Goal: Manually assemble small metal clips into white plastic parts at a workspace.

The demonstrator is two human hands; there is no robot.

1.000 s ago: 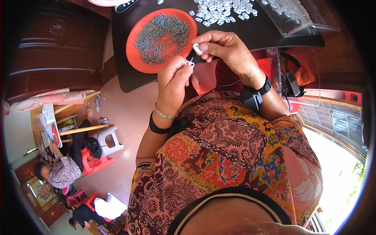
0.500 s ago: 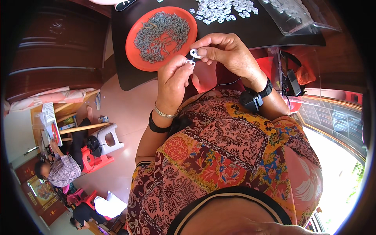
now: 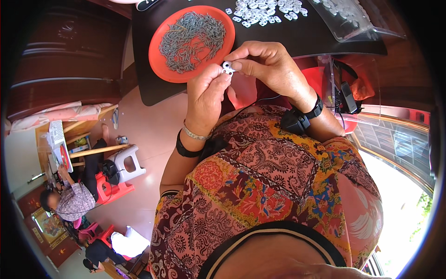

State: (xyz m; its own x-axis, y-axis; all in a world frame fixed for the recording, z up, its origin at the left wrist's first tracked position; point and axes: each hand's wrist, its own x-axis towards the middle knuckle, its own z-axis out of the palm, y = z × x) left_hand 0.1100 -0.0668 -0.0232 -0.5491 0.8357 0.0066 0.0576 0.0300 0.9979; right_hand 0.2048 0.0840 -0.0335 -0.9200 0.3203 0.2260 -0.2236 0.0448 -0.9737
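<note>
Both our hands pinched the small white plastic piece (image 3: 227,67), left hand (image 3: 206,95) below, right hand (image 3: 269,65) beside; best we held it steady and aligned, just clear of the orange plate (image 3: 160,69).

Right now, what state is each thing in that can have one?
Small white part: pinched between the fingertips of both hands, off the table.
Left hand: shut on the part.
Right hand: shut on the part.
Orange plate: flat on the black table, holding a heap of grey pieces.
Loose white parts: scattered on the table.
Clear bag: lying flat.
</note>
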